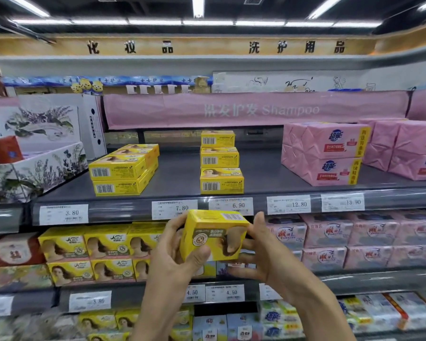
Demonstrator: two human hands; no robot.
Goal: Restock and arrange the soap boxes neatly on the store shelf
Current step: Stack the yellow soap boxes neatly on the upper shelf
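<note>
Left hand [175,252] and right hand [263,252] both clamped on one yellow soap box [214,236], held in front of the shelf [182,173] edge, printed face toward camera and upside down. Best turned barcode side out to match, then set squarely on the three-high stack [220,162] or in the gap beside the left stack [123,168]. Edges flush, front faces aligned, no nudging the pink packs [325,153] at right.

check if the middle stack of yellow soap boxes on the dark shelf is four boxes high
No, the middle stack of yellow cardboard soap boxes on the dark grey shelf is three high, while both hands hold another yellow box.
</note>
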